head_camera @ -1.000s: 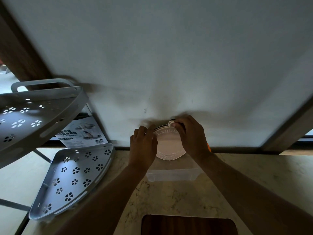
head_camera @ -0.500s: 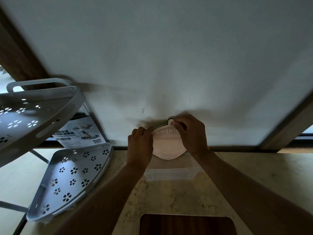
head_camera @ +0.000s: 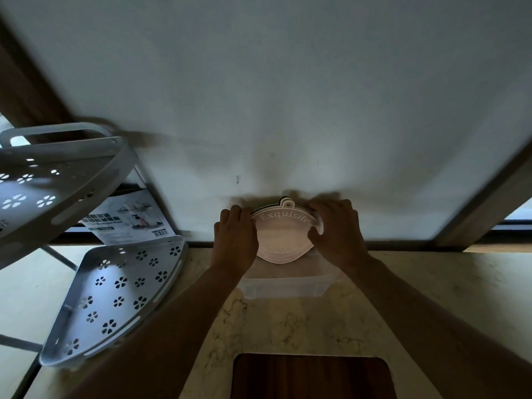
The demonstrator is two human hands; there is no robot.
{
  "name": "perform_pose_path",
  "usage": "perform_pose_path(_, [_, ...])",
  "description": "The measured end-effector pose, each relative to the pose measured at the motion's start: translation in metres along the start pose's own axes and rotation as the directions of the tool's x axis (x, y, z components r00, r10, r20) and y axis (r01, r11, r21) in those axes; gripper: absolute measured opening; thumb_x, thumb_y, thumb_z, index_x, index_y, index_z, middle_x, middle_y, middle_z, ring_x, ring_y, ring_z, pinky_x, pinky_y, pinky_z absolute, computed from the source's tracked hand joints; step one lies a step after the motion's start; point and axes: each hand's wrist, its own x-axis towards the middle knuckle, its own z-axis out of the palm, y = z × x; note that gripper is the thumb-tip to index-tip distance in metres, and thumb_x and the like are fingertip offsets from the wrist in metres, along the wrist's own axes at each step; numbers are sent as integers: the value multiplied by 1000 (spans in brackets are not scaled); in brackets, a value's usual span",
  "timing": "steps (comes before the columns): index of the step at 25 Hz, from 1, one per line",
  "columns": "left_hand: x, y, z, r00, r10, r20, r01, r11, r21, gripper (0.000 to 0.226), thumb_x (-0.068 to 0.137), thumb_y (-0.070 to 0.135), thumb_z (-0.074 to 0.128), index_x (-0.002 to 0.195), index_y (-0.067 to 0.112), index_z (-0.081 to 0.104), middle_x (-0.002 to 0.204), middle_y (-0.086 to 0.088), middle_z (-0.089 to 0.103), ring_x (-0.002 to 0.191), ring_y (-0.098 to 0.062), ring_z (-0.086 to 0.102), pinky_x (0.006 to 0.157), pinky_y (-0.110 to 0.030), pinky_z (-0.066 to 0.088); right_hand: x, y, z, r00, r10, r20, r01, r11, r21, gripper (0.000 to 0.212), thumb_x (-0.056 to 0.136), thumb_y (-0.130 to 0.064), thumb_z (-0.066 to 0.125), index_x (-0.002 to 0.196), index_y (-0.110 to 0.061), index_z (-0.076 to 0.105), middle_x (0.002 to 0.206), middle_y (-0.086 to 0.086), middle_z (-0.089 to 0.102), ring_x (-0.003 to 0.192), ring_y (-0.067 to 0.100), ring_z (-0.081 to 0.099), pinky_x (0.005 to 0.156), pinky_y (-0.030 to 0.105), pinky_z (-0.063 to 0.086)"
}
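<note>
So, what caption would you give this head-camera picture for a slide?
Left hand and right hand hold a pink "Exquisite" board before the wall, above a clear tray on the counter.

Right hand (head_camera: pixel 336 230) slid from pink board (head_camera: pixel 280 240) top to right edge.

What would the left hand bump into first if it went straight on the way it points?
Probably the white wall: the left hand points at it beside the round plaque; depth is unclear.

Marble counter (head_camera: pixel 431 298): clear tub (head_camera: pixel 285 287) at wall, wooden board (head_camera: pixel 311 375) near front edge.
</note>
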Motion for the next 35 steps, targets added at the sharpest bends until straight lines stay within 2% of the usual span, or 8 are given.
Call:
perform_pose_path(4, [-1, -4, 3, 999, 29, 46, -31, 999, 27, 34, 90, 17, 56, 123, 11, 51, 118, -15, 53, 106, -33, 48, 82, -47, 47, 2, -1, 6, 1000, 2, 22, -3, 1000, 13, 46, 79, -19, 77, 122, -17, 62, 129, 9, 55, 117, 33, 45, 89, 40, 40])
perform_pose_path(8, [0, -6, 3, 998, -5, 57, 4, 1000, 9, 29, 92, 15, 55, 121, 16, 53, 120, -12, 52, 108, -31, 46, 87, -47, 43, 1, 1, 4, 1000, 7, 13, -7, 999, 38, 35, 82, -19, 74, 115, -18, 64, 131, 5, 56, 117, 31, 47, 88, 38, 37])
perform_pose_path(11, [3, -5, -1, 996, -27, 84, 27, 1000, -2, 27, 92, 14, 54, 118, 17, 55, 122, -9, 53, 111, -30, 45, 90, -47, 38, 0, -2, -5, 999, -14, 32, 14, 1000, 22, 31, 85, -22, 72, 115, -20, 65, 122, 3, 63, 113, 29, 52, 87, 39, 35])
perform_pose_path(16, [5, -5, -10, 990, -83, 118, 99, 985, -142, 20, 95, 17, 54, 114, 14, 58, 120, -9, 56, 115, -30, 44, 93, -47, 33, 2, -3, -21, 998, -45, 54, 38, 991, 125, 29, 88, -25, 69, 116, -20, 63, 109, 3, 69, 98, 25, 63, 90, 41, 41])
perform_pose_path(24, [-3, -11, -2, 996, 0, 86, 8, 996, -85, 21, 95, 16, 53, 115, 12, 59, 114, -10, 61, 108, -30, 46, 86, -43, 34, -2, 3, -12, 991, -58, 117, 44, 992, 115, 29, 91, -27, 65, 120, -21, 63, 107, 3, 69, 97, 24, 63, 87, 37, 36])
perform_pose_path(29, [-3, -11, -1, 996, 38, 80, -31, 995, -90, 24, 93, 19, 56, 117, 16, 58, 115, -7, 62, 109, -29, 46, 87, -46, 36, 0, 5, -12, 990, -57, 128, 43, 993, 111, 28, 91, -27, 64, 118, -19, 64, 107, 5, 69, 98, 26, 62, 89, 40, 39])
perform_pose_path(35, [1, -13, -4, 997, 30, 68, -24, 995, -92, 16, 95, 21, 55, 109, 14, 60, 110, -7, 63, 104, -27, 47, 82, -40, 28, 5, -1, -14, 993, -29, 117, 13, 990, 139, 19, 92, -24, 63, 106, -13, 68, 99, 10, 68, 92, 30, 62, 87, 42, 43])
